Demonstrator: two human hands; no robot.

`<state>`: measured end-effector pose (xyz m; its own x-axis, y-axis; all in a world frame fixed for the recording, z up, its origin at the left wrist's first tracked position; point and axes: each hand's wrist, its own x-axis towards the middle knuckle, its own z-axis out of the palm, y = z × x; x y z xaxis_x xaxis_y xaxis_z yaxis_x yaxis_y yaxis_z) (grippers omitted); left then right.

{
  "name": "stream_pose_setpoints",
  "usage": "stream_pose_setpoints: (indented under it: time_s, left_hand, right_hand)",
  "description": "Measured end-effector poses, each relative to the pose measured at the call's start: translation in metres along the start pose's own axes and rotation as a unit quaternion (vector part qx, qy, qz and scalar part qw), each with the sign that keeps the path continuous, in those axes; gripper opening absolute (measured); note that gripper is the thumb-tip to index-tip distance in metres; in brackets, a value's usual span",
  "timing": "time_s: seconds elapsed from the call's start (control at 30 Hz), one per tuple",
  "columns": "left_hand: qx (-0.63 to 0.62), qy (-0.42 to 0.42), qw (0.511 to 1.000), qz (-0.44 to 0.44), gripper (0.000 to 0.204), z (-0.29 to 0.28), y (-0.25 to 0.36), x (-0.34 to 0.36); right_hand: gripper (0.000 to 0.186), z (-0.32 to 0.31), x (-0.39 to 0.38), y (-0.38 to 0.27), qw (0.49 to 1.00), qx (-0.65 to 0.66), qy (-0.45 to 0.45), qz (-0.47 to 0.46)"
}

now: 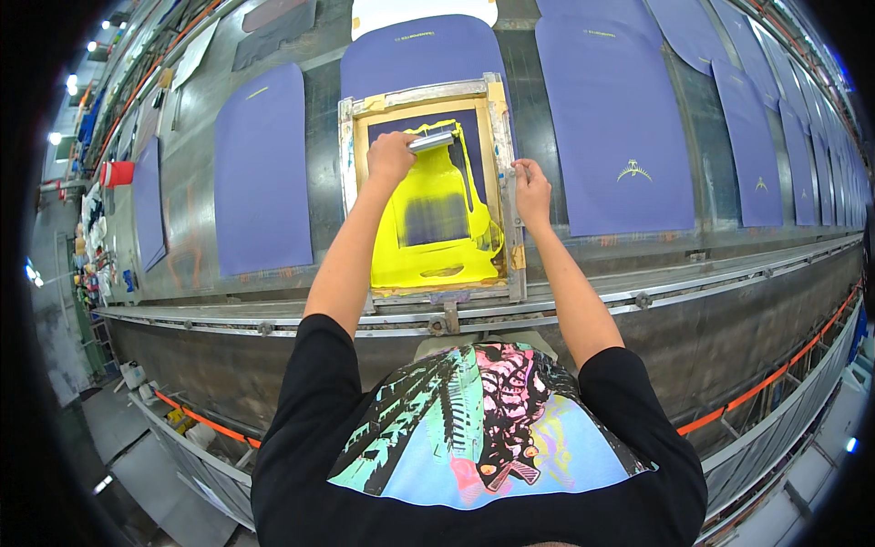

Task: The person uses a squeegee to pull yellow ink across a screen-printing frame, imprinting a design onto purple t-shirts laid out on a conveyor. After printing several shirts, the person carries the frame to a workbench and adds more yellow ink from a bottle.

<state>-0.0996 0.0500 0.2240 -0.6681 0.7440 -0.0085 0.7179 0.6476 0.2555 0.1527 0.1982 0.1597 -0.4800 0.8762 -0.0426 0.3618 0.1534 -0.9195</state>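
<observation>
A screen-printing frame (348,164) lies over a purple fabric panel (428,56) on the long table. Bright yellow ink (437,266) coats much of its mesh, thickest toward the near end. My left hand (392,157) is closed around one end of a squeegee (431,142), whose blade sits across the mesh near the far end of the frame. At the frame's right side rail, my right hand (532,191) has its fingers closed on the edge. Part of the squeegee's grip is hidden under my left hand.
Purple panels lie at left (264,173) and at right (615,128); the right one bears a small yellow print (634,170). Several more panels run along the table to the far right. A metal rail (592,299) follows the table's near edge. A red bucket (118,173) is at far left.
</observation>
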Motion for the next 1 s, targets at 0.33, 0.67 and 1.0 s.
stream_pose_setpoints:
  time_s: [0.33, 0.67, 1.0]
  left_hand:
    - [-0.066, 0.142, 0.977, 0.143, 0.035, 0.042, 0.034, -0.170]
    - [0.016, -0.049, 0.999, -0.019, 0.034, -0.014, -0.012, 0.044]
    - [-0.032, -0.009, 0.999, 0.012, 0.037, 0.030, 0.029, -0.113]
  right_hand:
    - [0.021, -0.010, 0.006, 0.007, 0.999, 0.014, 0.036, -0.036]
    - [0.020, 0.002, 0.003, 0.002, 1.000, 0.022, -0.003, 0.000]
    - [0.020, -0.005, 0.008, 0.015, 0.999, 0.024, 0.022, -0.021]
